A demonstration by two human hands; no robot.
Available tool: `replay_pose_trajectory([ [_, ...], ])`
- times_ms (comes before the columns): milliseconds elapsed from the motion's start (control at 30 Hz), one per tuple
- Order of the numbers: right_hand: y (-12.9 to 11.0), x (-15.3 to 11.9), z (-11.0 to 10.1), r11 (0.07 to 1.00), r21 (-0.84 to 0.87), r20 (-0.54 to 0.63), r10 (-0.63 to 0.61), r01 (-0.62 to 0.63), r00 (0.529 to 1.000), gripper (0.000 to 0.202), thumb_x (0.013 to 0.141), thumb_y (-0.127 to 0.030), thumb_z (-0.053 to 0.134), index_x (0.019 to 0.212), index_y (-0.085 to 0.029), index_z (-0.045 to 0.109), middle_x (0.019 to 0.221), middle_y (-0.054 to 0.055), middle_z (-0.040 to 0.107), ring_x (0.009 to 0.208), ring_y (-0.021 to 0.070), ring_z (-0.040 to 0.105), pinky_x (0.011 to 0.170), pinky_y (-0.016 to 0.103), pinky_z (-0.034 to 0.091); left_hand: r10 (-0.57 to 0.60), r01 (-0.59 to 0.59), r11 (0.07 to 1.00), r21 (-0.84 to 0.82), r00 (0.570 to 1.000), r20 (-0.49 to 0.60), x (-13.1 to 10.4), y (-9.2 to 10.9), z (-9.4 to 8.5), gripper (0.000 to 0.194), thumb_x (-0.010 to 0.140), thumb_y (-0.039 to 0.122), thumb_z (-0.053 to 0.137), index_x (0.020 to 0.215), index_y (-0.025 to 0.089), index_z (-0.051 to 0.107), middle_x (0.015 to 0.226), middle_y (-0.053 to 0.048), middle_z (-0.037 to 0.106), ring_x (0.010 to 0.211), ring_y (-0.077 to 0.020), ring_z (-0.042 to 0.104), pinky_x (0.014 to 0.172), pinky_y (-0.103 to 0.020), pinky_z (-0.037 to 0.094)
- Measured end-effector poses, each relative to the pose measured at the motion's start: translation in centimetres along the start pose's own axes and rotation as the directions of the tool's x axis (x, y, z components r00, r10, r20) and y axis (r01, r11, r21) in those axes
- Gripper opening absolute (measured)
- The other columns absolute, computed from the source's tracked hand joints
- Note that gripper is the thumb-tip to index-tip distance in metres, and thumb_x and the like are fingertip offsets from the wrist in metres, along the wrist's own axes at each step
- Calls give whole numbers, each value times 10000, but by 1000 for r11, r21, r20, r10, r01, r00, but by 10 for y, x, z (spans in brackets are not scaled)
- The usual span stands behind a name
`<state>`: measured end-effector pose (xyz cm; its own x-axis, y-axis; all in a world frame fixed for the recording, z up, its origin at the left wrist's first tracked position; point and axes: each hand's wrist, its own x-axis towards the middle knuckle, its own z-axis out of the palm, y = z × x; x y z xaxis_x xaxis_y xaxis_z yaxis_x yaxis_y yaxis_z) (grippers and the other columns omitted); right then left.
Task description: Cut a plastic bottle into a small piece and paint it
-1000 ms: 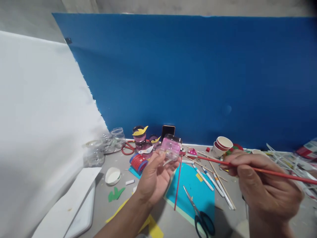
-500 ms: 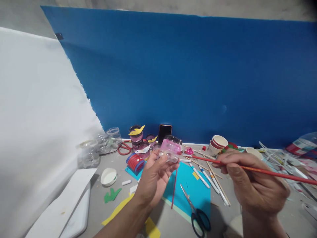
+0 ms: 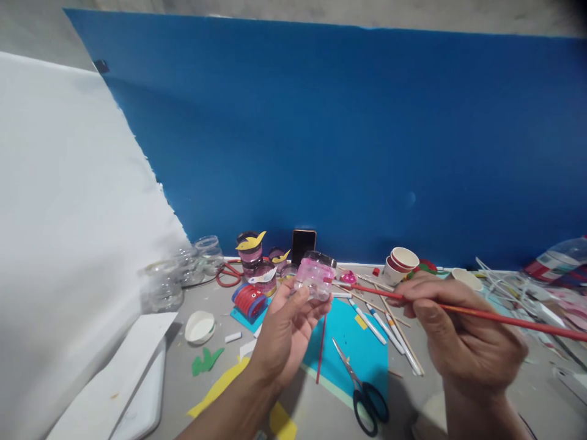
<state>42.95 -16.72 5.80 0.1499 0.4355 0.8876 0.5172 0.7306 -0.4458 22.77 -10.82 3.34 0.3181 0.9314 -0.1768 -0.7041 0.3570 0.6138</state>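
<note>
My left hand [image 3: 293, 324] is wrapped round the lower part of a small clear plastic bottle piece [image 3: 315, 274], which has pink paint on its side and a dark band along its upper rim. Between the fingers and thumb of my right hand [image 3: 463, 330] is a long red paintbrush [image 3: 504, 319], its tip touching the right side of the painted plastic. Just behind the brush tip lies a blob of bright pink paint [image 3: 349, 277]. Below the hands, scissors [image 3: 362, 391] with black handles rest open on blue paper [image 3: 339, 360].
Dark-rimmed jars [image 3: 250, 250] with yellow bird cutouts, a phone [image 3: 304, 244] and paper cups [image 3: 402, 263] stand at the back. Markers [image 3: 389, 333] and sticks lie right of centre. On the left are clear plastic pieces [image 3: 162, 287], a white bowl [image 3: 200, 327] and white boards [image 3: 132, 366].
The brush tip has moved slightly left and up against the pink-painted plastic, and my right hand has shifted slightly left. The whole view has shifted a little.
</note>
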Motion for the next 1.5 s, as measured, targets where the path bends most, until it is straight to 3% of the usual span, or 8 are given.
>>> replay_pose_trajectory([
  [200,1,1,-5,999,-41,-4,14,-14,1000,135,962,-119,656,945,-200,762,821,35,742,774,190,695,678,337,573,-4,4,1000,3,1000,3,1,-1,-3,441,769,267,893,1053,201,562,992,-99,767,932,-232,752,896,-373,574],
  [600,3,1,-2,1000,4,57,-6,5,998,158,950,-71,657,987,-192,752,873,13,749,762,140,674,667,284,555,-19,19,1000,20,1000,18,2,-10,-4,417,809,261,862,1108,196,578,1018,-89,760,916,-218,748,861,-349,586],
  [767,3,0,-1,1000,0,-14,8,-8,1000,151,956,-77,654,974,-191,750,865,19,748,800,159,686,657,297,552,-26,26,999,25,1000,8,1,-9,-6,438,799,284,874,1108,191,578,1024,-102,756,949,-235,746,881,-361,589],
  [933,3,3,-3,1000,11,65,-22,22,998,158,940,-72,667,988,-196,753,857,26,748,799,181,694,692,333,572,-23,22,1000,20,1000,16,1,-8,-5,424,799,266,876,1093,194,578,1017,-97,759,913,-213,743,856,-343,591],
  [1100,3,4,-8,1000,-8,5,2,-2,1000,156,941,-76,666,974,-200,756,853,27,752,770,172,685,621,305,549,-24,23,1000,21,1000,5,1,-6,-6,441,781,290,894,1087,185,595,1036,-117,760,945,-234,747,865,-362,596],
  [1233,3,4,-9,1000,-21,55,-15,16,998,143,934,-78,678,953,-195,756,860,24,751,792,172,694,674,311,560,-35,35,999,10,999,-7,1,-5,-4,411,779,287,895,1048,177,604,1016,-104,758,935,-235,755,840,-347,603],
  [1367,3,4,-7,1000,-23,-27,2,-3,1000,128,939,-102,681,942,-201,761,854,22,747,768,170,686,647,310,552,-37,37,999,5,999,-10,-1,-6,-3,391,762,277,909,965,186,587,936,-72,752,923,-239,763,826,-341,609],
  [1500,3,4,-3,1000,-19,6,-6,7,1000,123,934,-111,687,947,-206,763,844,27,754,727,177,683,635,329,558,-45,45,999,-11,999,-12,-1,-7,-4,379,773,262,901,939,203,565,889,-40,742,893,-228,763,806,-337,611],
])
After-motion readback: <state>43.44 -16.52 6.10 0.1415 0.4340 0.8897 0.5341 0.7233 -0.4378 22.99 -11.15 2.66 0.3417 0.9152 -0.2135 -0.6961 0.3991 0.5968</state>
